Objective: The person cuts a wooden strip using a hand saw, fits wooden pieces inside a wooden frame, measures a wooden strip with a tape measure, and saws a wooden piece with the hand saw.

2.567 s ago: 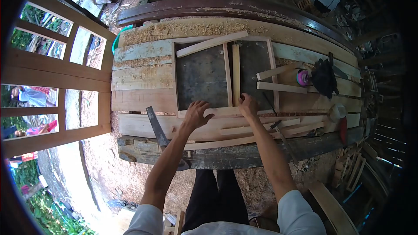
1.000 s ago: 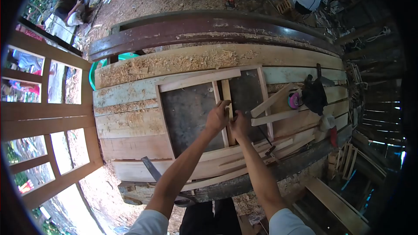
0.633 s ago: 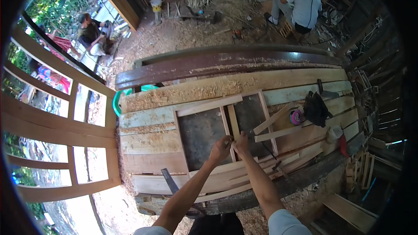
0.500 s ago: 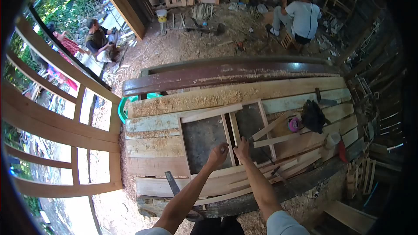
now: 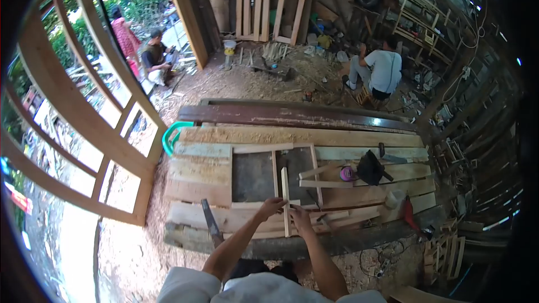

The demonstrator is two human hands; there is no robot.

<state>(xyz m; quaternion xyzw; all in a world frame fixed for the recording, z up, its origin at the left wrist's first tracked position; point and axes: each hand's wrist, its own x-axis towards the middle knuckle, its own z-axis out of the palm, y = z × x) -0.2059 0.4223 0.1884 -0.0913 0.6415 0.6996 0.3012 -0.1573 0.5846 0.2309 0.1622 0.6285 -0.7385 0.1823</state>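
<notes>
A short wooden strip (image 5: 284,182) lies lengthwise in front of me, crossing the near rail of a rectangular wooden frame (image 5: 232,177). My left hand (image 5: 272,207) grips the strip from its left side, fingers closed around its middle. On the other side, my right hand (image 5: 301,219) is closed at the same strip, a little lower; its fingertips are partly hidden. The frame lies on the planks, with an upright bar (image 5: 275,171) inside it and dark panels showing through. Loose strips (image 5: 320,183) rest across the frame's right side.
A saw-like blade (image 5: 210,219) lies left of my arms. To the right are a black bag-like item (image 5: 370,169), a pink roll (image 5: 347,174) and a red tool (image 5: 410,213). A large wooden frame (image 5: 78,101) stands left. Two people (image 5: 384,70) sit beyond the bench; another stands outside.
The strip that was within the frame has come toward me, over the near rail, with both hands on it. My view has tilted up, and a person outside now stands.
</notes>
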